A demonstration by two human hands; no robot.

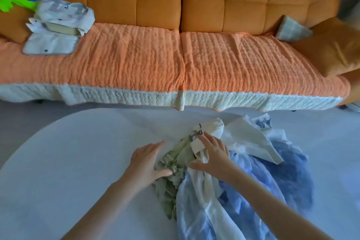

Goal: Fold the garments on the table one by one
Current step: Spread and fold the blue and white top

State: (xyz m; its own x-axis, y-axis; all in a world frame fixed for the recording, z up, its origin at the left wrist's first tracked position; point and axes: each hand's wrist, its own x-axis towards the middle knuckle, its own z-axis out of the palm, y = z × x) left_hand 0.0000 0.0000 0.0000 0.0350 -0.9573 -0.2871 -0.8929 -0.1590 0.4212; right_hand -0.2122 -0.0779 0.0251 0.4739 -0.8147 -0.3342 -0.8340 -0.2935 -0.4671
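A crumpled pile of garments lies on the white table (68, 161), right of centre. It holds a green-and-white patterned garment (175, 163), a cream white garment (247, 138) and a blue-and-white garment (272, 185). My left hand (146, 163) rests flat on the table at the left edge of the patterned garment, with the thumb touching the cloth. My right hand (214, 154) lies spread on top of the pile, fingers apart, pressing on white fabric. Neither hand clearly grips anything.
An orange sofa (175, 54) with a textured orange cover stands behind the table. Folded pale garments (58, 25) are stacked on its left end, beside a bright green item (11, 0). A folded cloth (292, 29) and an orange cushion (335, 45) lie at its right end.
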